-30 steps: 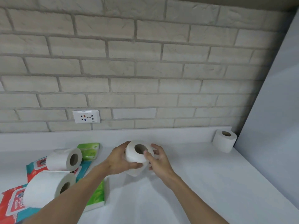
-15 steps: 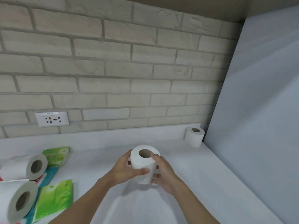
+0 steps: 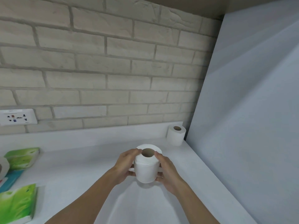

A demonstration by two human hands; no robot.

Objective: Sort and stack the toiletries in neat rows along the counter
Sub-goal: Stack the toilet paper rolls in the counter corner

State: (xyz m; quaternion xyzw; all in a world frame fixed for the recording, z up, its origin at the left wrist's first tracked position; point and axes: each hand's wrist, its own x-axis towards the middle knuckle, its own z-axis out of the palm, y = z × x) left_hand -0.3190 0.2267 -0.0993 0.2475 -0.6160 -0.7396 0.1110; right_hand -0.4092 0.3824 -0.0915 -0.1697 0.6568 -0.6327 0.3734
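Left hand [image 3: 124, 165] and right hand [image 3: 169, 172] hold one upright toilet roll [image 3: 146, 171], each grip curled round it.

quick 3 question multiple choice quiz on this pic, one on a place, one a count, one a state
1. Where on the counter does the far roll stand?
A. back right corner
B. front left edge
C. dead centre

2. How many green packs show?
A. one
B. two
C. four

3. How is the near roll?
A. on its side, in one hand
B. lying free, untouched
C. upright, between left hand and right hand

Answers:
1 A: it stands where the back ledge meets the grey side panel.
2 B: one lies near the wall and one at the lower left edge of the picture.
3 C: its core hole faces up and fingers of both hands curl round its sides.
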